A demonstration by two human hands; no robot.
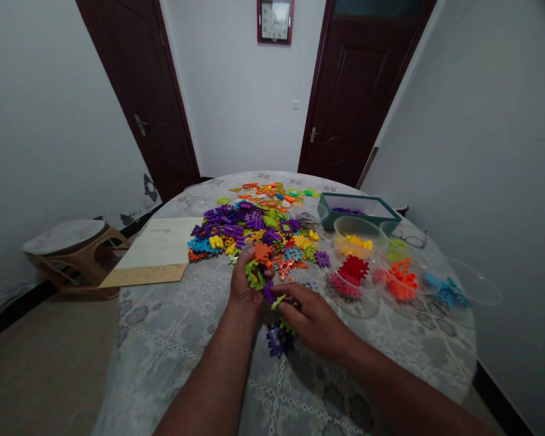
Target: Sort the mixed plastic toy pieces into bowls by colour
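Note:
My left hand point(244, 281) is closed around several plastic building pieces, among them a green piece point(255, 275) and an orange piece point(263, 252). With thumb and fingers, my right hand point(311, 312) pinches a small yellow-green piece point(278, 301), right beside a purple piece point(268, 293) at the left hand's fingers. Whether these two join cannot be made out. Below the hands, a dark purple toothed piece point(276, 340) lies on the tablecloth, with some green next to it. Just beyond the hands spreads a large heap of mixed building pieces point(249, 221), mostly purple, green, yellow and orange.
Clear plastic tubs to the right hold yellow pieces point(354, 245), red pieces point(350, 275), orange pieces point(402, 280) and blue pieces point(445, 290). Behind them stands a green box point(361, 209), near eyeglasses point(412, 241). A pale board point(157, 245) lies left; a stool point(72, 254) stands beyond the table point(177, 345).

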